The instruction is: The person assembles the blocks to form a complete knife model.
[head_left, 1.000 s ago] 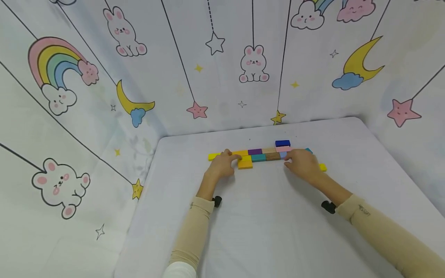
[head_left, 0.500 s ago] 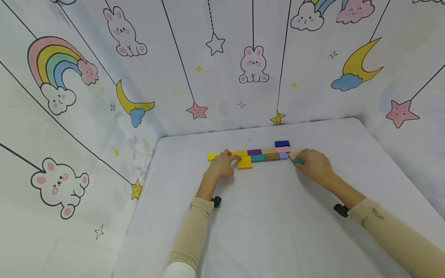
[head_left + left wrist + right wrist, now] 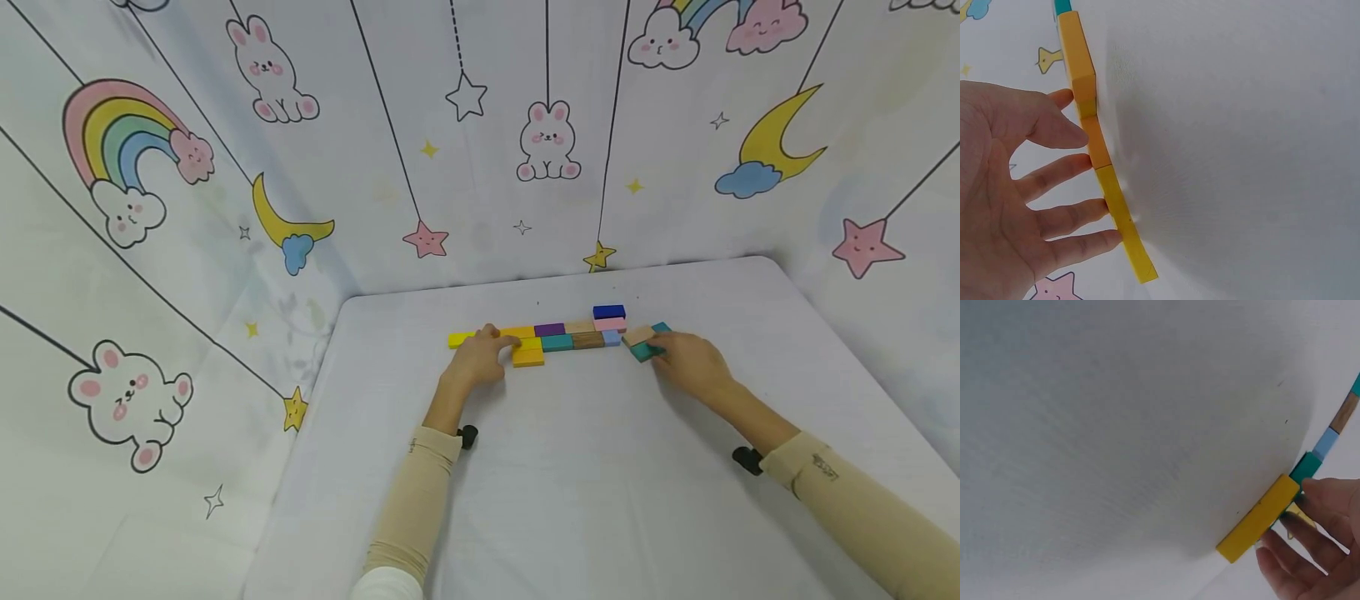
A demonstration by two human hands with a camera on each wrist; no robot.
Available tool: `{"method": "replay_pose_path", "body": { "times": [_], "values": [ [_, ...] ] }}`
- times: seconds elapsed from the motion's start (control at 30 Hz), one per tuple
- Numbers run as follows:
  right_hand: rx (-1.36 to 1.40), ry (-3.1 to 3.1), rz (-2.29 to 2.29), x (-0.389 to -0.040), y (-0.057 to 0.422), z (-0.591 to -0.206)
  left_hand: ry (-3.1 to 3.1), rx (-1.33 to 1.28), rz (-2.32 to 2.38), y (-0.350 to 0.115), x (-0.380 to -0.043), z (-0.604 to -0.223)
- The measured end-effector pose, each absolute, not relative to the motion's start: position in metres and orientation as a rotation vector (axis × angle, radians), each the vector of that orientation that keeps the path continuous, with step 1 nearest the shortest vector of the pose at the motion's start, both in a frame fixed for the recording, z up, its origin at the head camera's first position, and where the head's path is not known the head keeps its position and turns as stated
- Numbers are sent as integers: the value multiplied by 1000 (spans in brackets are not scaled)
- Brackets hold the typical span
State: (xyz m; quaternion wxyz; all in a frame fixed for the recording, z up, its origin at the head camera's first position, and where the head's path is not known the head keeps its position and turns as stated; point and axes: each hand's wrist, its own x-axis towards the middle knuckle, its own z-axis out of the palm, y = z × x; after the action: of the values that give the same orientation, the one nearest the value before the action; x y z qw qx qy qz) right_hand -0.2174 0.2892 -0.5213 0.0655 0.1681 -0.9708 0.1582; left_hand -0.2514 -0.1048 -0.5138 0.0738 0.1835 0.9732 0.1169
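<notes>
Flat coloured blocks lie end to end in rows on the white-covered table. My left hand (image 3: 478, 357) rests at the left part, its spread fingers touching the yellow block (image 3: 1124, 215) and an orange block (image 3: 1099, 142). At the right end, my right hand (image 3: 693, 362) pinches a teal block (image 3: 642, 352) between thumb and fingers. That block lies slanted close to the light blue block (image 3: 612, 337). A pale wooden block (image 3: 638, 335) and another teal piece (image 3: 661, 327) sit just behind it. The right wrist view shows a yellow block (image 3: 1259, 519) beside the right fingers; the head view hides it.
A dark blue block (image 3: 608, 311) stands behind a pink block (image 3: 610, 324). Purple (image 3: 550, 329), brown (image 3: 588, 339) and teal (image 3: 557, 342) blocks fill the middle of the rows. A patterned cloth wall (image 3: 495, 192) rises behind the table.
My right hand has moved right, away from the light blue block, first showing a teal block tilted in its fingers, which now lies flatter at the row's right end. My left hand stays put.
</notes>
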Motion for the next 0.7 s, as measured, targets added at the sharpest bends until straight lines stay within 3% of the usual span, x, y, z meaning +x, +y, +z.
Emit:
{"method": "replay_pose_path", "body": {
  "times": [0.7],
  "values": [
    [561, -2889, 433, -223, 286, -526, 2911, 540, 366, -104, -251, -511]
  ]
}}
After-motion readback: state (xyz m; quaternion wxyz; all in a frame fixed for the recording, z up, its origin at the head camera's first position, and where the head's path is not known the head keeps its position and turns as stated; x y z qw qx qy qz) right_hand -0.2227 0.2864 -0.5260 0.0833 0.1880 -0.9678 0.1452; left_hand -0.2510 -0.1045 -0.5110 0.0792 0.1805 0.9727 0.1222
